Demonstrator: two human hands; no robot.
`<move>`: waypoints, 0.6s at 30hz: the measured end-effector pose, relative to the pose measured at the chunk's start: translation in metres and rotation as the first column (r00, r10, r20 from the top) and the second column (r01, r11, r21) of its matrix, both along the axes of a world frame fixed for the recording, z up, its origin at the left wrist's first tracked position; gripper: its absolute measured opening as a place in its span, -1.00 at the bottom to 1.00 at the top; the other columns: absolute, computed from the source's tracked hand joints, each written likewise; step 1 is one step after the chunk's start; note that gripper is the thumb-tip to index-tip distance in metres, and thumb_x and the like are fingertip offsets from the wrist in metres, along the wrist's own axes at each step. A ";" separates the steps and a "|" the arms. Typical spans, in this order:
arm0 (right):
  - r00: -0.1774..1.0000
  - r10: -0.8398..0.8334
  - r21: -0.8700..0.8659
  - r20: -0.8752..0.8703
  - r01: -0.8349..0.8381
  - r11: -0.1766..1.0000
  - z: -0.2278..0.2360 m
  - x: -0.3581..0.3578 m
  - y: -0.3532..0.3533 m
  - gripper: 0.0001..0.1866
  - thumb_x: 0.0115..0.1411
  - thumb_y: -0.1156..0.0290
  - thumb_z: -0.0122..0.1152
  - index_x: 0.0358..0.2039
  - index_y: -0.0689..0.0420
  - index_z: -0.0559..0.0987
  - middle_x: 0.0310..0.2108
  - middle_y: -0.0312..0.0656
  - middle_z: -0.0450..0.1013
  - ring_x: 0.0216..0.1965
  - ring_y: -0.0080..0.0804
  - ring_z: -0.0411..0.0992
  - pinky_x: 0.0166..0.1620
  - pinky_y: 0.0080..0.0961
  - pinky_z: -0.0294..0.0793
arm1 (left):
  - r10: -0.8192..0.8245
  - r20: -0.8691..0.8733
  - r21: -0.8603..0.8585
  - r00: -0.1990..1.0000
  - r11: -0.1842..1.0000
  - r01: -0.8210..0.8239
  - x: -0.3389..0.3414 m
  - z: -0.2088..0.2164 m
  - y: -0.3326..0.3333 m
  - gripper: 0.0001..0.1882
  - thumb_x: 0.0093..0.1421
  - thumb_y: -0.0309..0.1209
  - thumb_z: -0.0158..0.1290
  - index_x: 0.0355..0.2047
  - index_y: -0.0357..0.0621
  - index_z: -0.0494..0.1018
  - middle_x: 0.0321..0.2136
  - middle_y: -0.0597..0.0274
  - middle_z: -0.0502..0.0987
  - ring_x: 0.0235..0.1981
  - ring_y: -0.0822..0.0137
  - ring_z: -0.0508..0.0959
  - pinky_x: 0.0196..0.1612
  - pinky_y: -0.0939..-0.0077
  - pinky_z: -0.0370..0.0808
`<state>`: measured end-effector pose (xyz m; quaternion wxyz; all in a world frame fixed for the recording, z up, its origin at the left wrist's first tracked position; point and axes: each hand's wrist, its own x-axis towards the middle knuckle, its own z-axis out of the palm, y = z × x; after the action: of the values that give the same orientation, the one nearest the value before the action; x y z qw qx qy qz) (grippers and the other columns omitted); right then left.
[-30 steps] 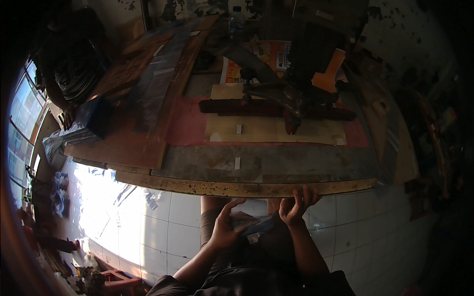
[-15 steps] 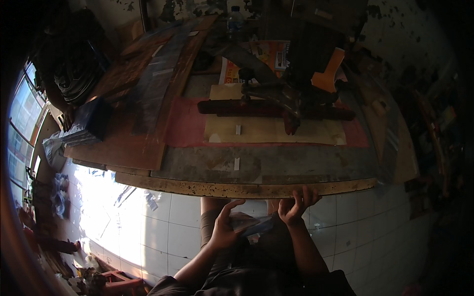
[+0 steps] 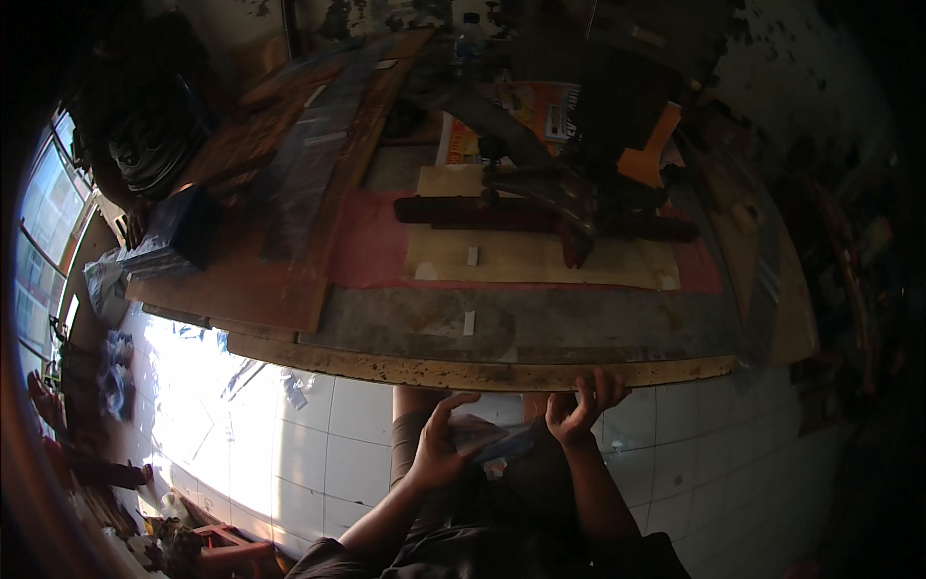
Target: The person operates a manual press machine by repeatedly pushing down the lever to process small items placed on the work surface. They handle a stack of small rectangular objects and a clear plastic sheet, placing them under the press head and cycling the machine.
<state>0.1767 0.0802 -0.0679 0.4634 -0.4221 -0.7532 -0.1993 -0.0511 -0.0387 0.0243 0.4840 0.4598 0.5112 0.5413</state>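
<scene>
Both hands sit just below the worn wooden front edge of the workbench [image 3: 482, 372], over white tiled floor [image 3: 318, 434] w/ open room to either side. Left hand [image 3: 439, 446] & right hand [image 3: 576, 410] each pinch one end of a small flat bluish packet [image 3: 494, 442] between them, fingers partly spread. Above on bench: one dark miter saw [image 3: 569, 198], two pale tape bits [image 3: 470, 323].

A long wooden bench [image 3: 502, 372] with a pale, worn front edge spans the room, its top layered with boards and a red sheet [image 3: 371, 253]. The floor [image 3: 318, 454] is white square tile, lit by a bright patch of sunlight at left. Windows [image 3: 39, 222] curve along the left edge, and a stained, peeling wall [image 3: 772, 68] rises behind.
</scene>
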 end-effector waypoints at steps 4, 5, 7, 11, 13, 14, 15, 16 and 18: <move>1.000 0.000 -0.028 -0.006 0.000 1.000 0.006 -0.002 -0.003 -0.42 0.36 0.08 0.11 0.27 0.10 0.29 0.35 0.06 0.16 0.43 0.26 -0.05 0.38 0.38 -0.17 | 0.052 -0.184 0.102 0.982 0.994 -0.033 0.000 0.004 0.000 -0.07 0.08 -0.56 0.39 0.36 -0.25 0.07 -0.27 0.04 0.70 -0.12 0.23 0.69 0.05 0.31 0.57; 1.000 0.006 -0.034 -0.011 -0.007 0.999 0.010 -0.003 -0.004 -0.43 0.36 0.10 0.12 0.27 0.11 0.29 0.35 0.06 0.16 0.43 0.26 -0.04 0.37 0.38 -0.16 | 0.038 -0.130 0.096 0.991 0.995 -0.025 0.000 0.004 -0.001 -0.04 0.09 -0.59 0.36 0.40 -0.23 0.04 -0.26 0.04 0.69 -0.11 0.25 0.69 0.07 0.34 0.56; 0.999 0.025 -0.071 -0.025 -0.026 0.997 0.021 -0.006 -0.008 -0.45 0.36 0.14 0.11 0.25 0.13 0.31 0.34 0.06 0.18 0.40 0.22 0.02 0.37 0.33 -0.12 | 0.009 -0.021 0.093 1.000 0.996 -0.007 -0.001 0.005 -0.003 0.01 0.10 -0.65 0.30 0.47 -0.19 -0.02 -0.23 0.04 0.69 -0.08 0.27 0.68 0.09 0.39 0.54; 1.000 0.003 -0.198 0.026 0.002 0.980 0.052 -0.005 -0.023 -0.51 0.37 0.21 0.07 0.22 0.17 0.37 0.27 0.00 0.30 0.34 0.08 0.15 0.33 0.22 -0.01 | -0.037 0.004 0.114 0.999 0.993 0.036 -0.005 -0.003 -0.001 0.11 0.07 -0.67 0.28 0.51 -0.16 -0.16 -0.24 0.06 0.70 -0.09 0.30 0.69 0.09 0.41 0.53; 1.000 0.026 -0.291 -0.014 -0.029 0.956 0.070 0.002 -0.028 -0.54 0.35 0.23 0.11 0.21 0.08 0.39 0.24 -0.08 0.35 0.32 -0.03 0.22 0.35 0.12 0.02 | -0.048 0.034 0.139 0.998 0.989 0.043 -0.004 -0.004 0.001 0.10 0.07 -0.68 0.27 0.51 -0.15 -0.14 -0.25 0.07 0.71 -0.09 0.31 0.69 0.10 0.41 0.52; 0.999 0.037 -0.340 -0.033 -0.046 0.939 0.082 0.006 -0.033 -0.55 0.33 0.25 0.13 0.21 0.03 0.40 0.22 -0.12 0.38 0.31 -0.08 0.25 0.36 0.07 0.03 | -0.028 -0.024 0.145 0.999 0.989 0.031 -0.003 -0.001 0.001 0.09 0.07 -0.68 0.25 0.51 -0.14 -0.13 -0.25 0.06 0.71 -0.10 0.31 0.69 0.09 0.42 0.52; 0.999 0.037 -0.353 -0.010 -0.038 0.935 0.096 0.007 -0.035 -0.57 0.34 0.26 0.12 0.19 0.03 0.43 0.20 -0.14 0.40 0.28 -0.10 0.29 0.33 0.01 0.11 | -0.006 -0.082 0.151 0.997 0.988 0.019 -0.003 0.004 0.004 0.08 0.08 -0.68 0.24 0.51 -0.13 -0.12 -0.25 0.06 0.71 -0.10 0.32 0.69 0.09 0.43 0.52; 0.999 0.035 -0.369 0.018 -0.026 0.929 0.118 0.008 -0.034 -0.60 0.34 0.26 0.11 0.17 0.03 0.45 0.19 -0.16 0.42 0.25 -0.12 0.32 0.30 -0.04 0.18 | 0.014 -0.135 0.154 0.991 0.988 0.007 -0.002 0.006 0.003 0.07 0.08 -0.68 0.23 0.52 -0.13 -0.12 -0.25 0.06 0.71 -0.10 0.32 0.69 0.09 0.44 0.52; 0.995 0.066 -0.366 0.068 -0.036 0.930 0.160 0.005 -0.028 -0.65 0.35 0.27 0.11 0.09 0.09 0.53 0.15 -0.13 0.46 0.17 -0.08 0.41 0.19 -0.18 0.39 | 0.004 -0.078 0.145 0.997 0.989 0.008 -0.002 0.005 0.002 0.04 0.10 -0.68 0.21 0.51 -0.12 -0.10 -0.25 0.06 0.70 -0.11 0.34 0.69 0.07 0.45 0.53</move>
<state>0.1812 0.0518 0.0917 0.3516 -0.4727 -0.8057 -0.0604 -0.0526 -0.0370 0.0291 0.4295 0.5151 0.4887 0.5580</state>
